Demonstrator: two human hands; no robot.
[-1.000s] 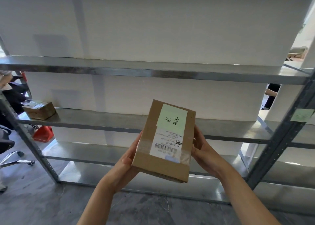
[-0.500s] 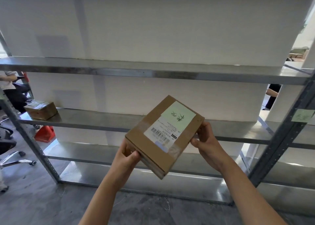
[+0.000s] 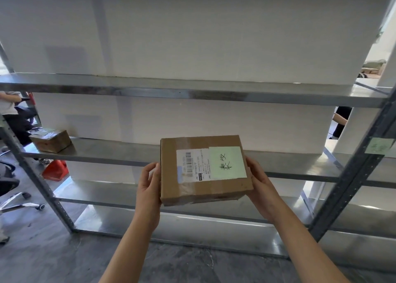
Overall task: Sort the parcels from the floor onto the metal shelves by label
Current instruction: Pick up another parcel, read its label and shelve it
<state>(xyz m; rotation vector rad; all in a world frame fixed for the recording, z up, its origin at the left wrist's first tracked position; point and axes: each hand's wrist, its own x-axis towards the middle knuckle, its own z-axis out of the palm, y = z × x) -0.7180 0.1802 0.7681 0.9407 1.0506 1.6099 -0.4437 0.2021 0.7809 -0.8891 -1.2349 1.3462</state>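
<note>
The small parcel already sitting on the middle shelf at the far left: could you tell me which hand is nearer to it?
Left. The left hand grips the held parcel's left edge, on the side toward the small parcel; the right hand grips the opposite edge, farther away.

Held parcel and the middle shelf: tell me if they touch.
Cannot tell. In the head view, the parcel overlaps the middle shelf; no contact or gap shows.

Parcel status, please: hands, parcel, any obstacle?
Left hand and right hand grip parcel by its sides. Parcel in air before middle shelf. Shelf bare ahead; small box far left.
</note>
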